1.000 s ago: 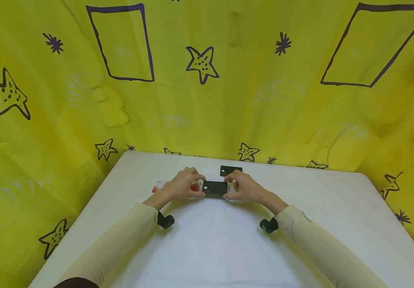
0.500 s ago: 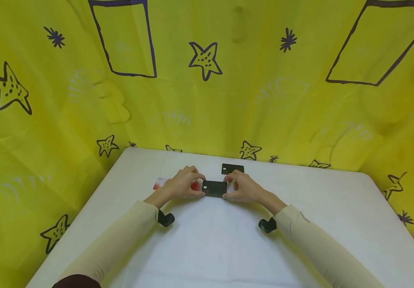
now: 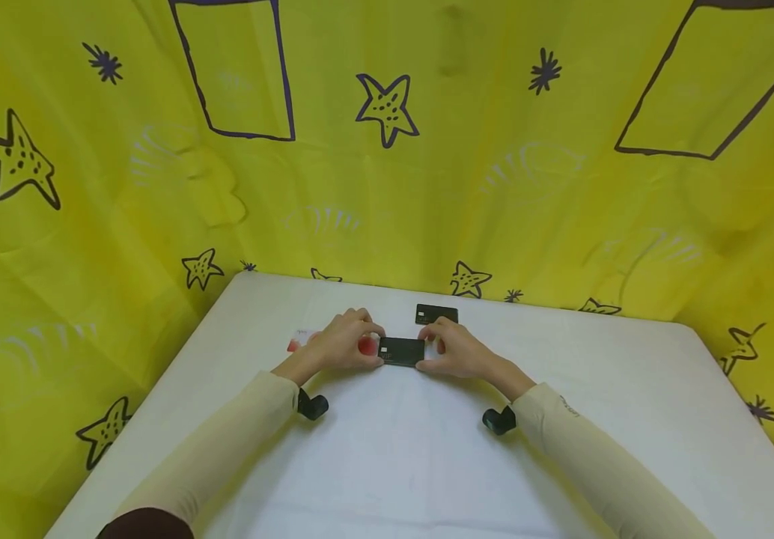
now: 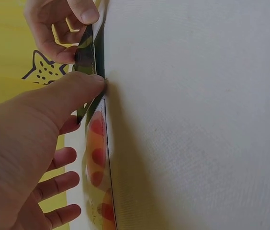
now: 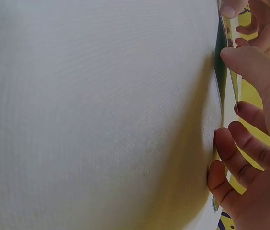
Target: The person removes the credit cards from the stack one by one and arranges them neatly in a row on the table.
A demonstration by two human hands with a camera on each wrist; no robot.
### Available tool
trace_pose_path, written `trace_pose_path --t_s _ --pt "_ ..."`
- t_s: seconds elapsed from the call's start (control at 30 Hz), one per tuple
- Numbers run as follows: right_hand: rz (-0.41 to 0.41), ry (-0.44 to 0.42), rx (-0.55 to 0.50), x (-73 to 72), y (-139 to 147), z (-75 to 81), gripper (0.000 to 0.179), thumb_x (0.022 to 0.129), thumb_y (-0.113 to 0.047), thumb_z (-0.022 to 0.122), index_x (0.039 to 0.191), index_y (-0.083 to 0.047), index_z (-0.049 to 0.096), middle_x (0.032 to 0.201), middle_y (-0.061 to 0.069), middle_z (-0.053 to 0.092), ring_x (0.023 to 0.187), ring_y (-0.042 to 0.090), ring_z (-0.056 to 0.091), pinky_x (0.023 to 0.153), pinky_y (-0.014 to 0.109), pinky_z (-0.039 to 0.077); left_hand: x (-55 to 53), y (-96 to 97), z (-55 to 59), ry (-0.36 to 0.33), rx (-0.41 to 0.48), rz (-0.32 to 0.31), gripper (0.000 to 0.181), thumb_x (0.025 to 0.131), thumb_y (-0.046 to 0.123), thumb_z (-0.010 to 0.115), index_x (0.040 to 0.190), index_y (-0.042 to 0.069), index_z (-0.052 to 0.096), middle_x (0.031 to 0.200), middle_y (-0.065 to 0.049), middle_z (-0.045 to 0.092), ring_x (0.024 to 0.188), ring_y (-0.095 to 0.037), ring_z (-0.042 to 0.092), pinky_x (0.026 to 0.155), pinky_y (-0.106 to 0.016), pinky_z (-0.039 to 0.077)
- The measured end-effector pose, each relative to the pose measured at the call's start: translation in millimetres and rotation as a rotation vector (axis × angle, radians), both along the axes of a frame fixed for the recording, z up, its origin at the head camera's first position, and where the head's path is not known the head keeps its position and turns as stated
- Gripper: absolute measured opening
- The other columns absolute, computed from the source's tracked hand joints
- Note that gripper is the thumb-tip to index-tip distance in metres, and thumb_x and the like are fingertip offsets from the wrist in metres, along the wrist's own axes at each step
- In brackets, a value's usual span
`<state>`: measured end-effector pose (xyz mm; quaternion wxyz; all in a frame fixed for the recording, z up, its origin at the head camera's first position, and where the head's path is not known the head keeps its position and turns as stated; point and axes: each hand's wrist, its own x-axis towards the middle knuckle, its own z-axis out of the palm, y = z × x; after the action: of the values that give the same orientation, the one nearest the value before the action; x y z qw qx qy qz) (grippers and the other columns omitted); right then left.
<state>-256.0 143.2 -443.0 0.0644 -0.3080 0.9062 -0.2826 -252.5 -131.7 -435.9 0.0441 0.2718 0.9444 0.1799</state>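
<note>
A black bank card with a light chip and "VIP" lettering is held between my two hands near the back of the table. My left hand pinches its left end between thumb and finger. The right hand pinches the opposite end the same way. In the left wrist view the card is a little above the tabletop, its face seen at a slant. Beneath and beside the left hand lies a white card with red spots, partly hidden by that hand. Another black card lies just behind the right hand.
The table has a white cover. A yellow curtain with dark star drawings stands along its back and sides. Small black wrist cameras hang below both wrists, close over the table.
The head view has tilted slightly, so the curtain and table appear a little higher. Both hands keep their pinch on the black bank card, which stays nearly in place.
</note>
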Motion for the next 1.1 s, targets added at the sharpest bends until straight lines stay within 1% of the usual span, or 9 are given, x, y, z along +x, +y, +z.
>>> trace_pose_path --t_s 0.3,0.5,0.83,1.1 --pt "0.009 -0.002 0.015 -0.2 0.2 0.3 0.044 0.085 -0.031 0.085 0.119 -0.008 0.069 0.107 0.006 0.058 0.082 0.016 0.051 0.071 0.03 0.044 -1.4 0.9 -1.1 -0.009 -0.014 -0.003 0.048 0.085 0.043 0.081 0.127 0.022 0.073 0.12 -0.001 0.06 0.109 -0.02 0.05 0.087 -0.035 0.045" --pt "0.008 -0.012 0.045 -1.4 -0.5 -0.3 0.045 0.086 -0.033 0.084 0.121 -0.009 0.069 0.107 0.005 0.057 0.084 0.016 0.051 0.073 0.03 0.045 -2.7 0.0 -3.0 -0.013 -0.045 0.003 0.049 0.085 0.046 0.081 0.127 0.024 0.072 0.121 0.0 0.062 0.109 -0.02 0.051 0.089 -0.036 0.045" --pt "-0.001 -0.041 0.085 -2.3 -0.7 -0.3 0.046 0.086 -0.036 0.084 0.122 -0.011 0.069 0.109 0.005 0.057 0.087 0.017 0.052 0.075 0.031 0.046 -1.2 1.5 0.4 -0.005 -0.093 0.011 0.049 0.085 0.048 0.081 0.128 0.026 0.072 0.124 0.001 0.062 0.113 -0.019 0.052 0.093 -0.04 0.046" --pt "-0.012 -0.048 0.085 -1.5 -0.5 -0.5 0.047 0.086 -0.035 0.084 0.123 -0.011 0.069 0.11 0.005 0.058 0.088 0.017 0.052 0.077 0.031 0.047 -0.3 2.2 3.7 0.021 -0.113 -0.02 0.049 0.086 0.048 0.08 0.128 0.024 0.071 0.122 0.001 0.064 0.114 -0.02 0.051 0.094 -0.041 0.043"
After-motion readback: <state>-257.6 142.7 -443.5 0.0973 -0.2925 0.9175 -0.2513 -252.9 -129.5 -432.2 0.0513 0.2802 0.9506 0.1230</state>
